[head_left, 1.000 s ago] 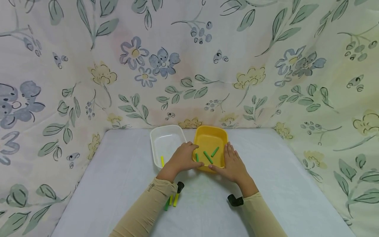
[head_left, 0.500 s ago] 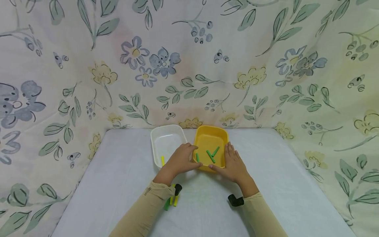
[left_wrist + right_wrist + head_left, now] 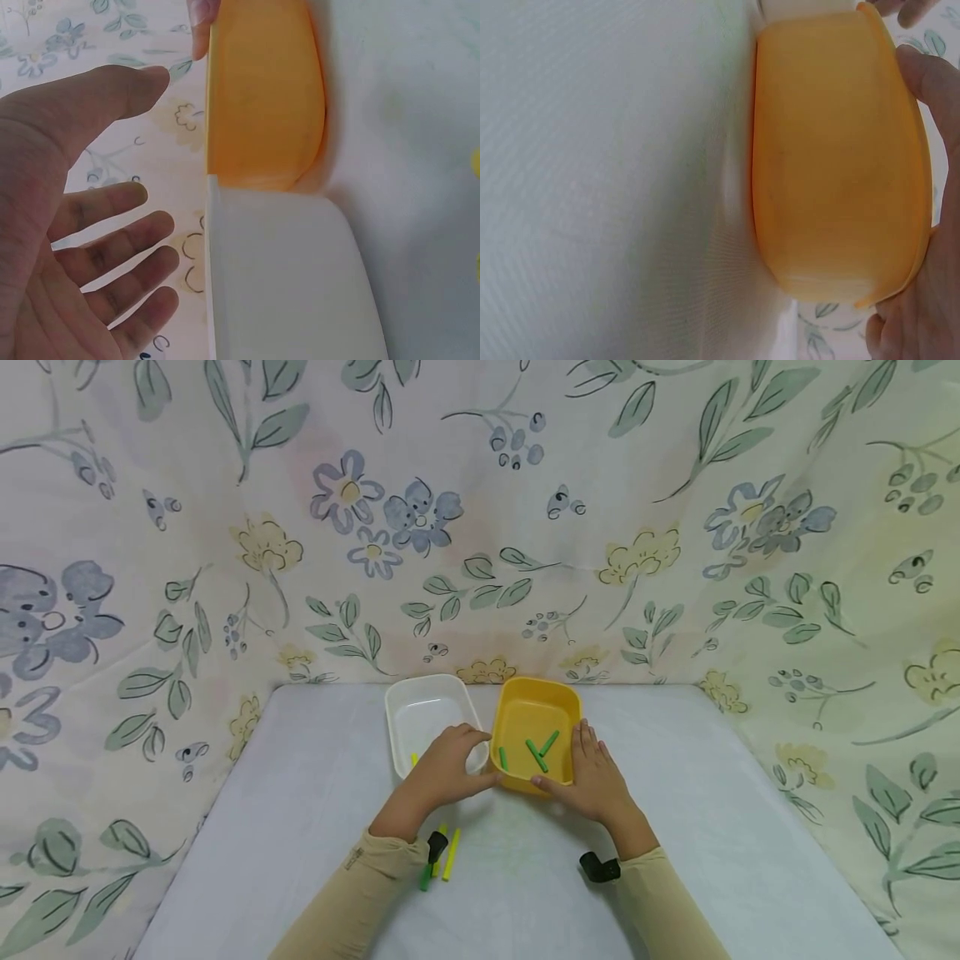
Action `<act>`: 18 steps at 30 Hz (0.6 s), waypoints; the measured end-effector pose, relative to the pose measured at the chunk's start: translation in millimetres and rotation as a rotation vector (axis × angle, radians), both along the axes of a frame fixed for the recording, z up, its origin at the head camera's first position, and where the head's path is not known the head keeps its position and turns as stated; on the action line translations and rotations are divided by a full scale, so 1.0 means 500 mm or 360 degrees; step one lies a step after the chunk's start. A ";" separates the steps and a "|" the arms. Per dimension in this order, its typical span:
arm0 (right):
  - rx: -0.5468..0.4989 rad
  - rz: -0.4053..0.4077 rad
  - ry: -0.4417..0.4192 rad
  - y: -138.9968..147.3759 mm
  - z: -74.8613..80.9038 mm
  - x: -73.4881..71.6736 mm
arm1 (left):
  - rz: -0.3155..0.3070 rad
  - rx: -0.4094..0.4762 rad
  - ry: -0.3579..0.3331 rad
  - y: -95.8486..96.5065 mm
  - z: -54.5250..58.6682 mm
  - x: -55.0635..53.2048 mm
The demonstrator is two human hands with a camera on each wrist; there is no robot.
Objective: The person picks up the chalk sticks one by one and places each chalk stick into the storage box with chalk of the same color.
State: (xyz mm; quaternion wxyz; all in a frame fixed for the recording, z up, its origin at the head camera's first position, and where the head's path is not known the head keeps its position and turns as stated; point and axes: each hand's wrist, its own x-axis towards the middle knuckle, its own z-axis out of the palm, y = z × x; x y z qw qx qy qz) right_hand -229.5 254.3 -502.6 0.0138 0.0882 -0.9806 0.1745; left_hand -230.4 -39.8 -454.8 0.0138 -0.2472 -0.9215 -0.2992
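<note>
My right hand [image 3: 596,777] rests against the near right corner of a yellow tray [image 3: 525,714]. Its fingers lie straight along the side, with the thumb at the front rim [image 3: 922,71]. Several short green sticks [image 3: 537,756] lie inside. My left hand [image 3: 442,768] hovers over the near right part of a white tray [image 3: 423,718], beside the yellow one. The left wrist view shows its fingers [image 3: 124,244] spread and loosely bent, holding nothing. A yellow stick [image 3: 414,760] in the white tray is partly hidden by that hand.
On the white table [image 3: 322,827], yellow sticks [image 3: 452,856] and a green stick [image 3: 426,878] lie near my left wrist, partly covered by it. A black wrist camera [image 3: 600,867] sits at my right cuff. Floral cloth [image 3: 480,527] rises behind and at the sides.
My left hand has moved off the yellow tray's near left corner, back to the left. The green sticks inside have shifted, two now meeting in a V. My right hand has stayed at the tray.
</note>
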 end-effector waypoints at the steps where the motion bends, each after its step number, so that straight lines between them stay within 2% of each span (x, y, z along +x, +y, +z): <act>1: 0.0003 -0.0003 -0.0001 0.000 0.000 0.000 | 0.0002 0.0003 -0.0005 -0.001 0.000 0.001; 5: -0.0001 -0.0011 -0.0003 0.001 -0.001 0.000 | 0.0016 0.0008 -0.0021 -0.006 0.003 0.010; 11: 0.0009 -0.0015 -0.0010 0.001 -0.004 -0.001 | 0.0013 -0.0002 0.0024 -0.014 0.001 0.022; 18: 0.0008 -0.0006 -0.0011 0.001 -0.002 -0.001 | 0.0002 -0.0010 0.0056 -0.024 0.008 0.051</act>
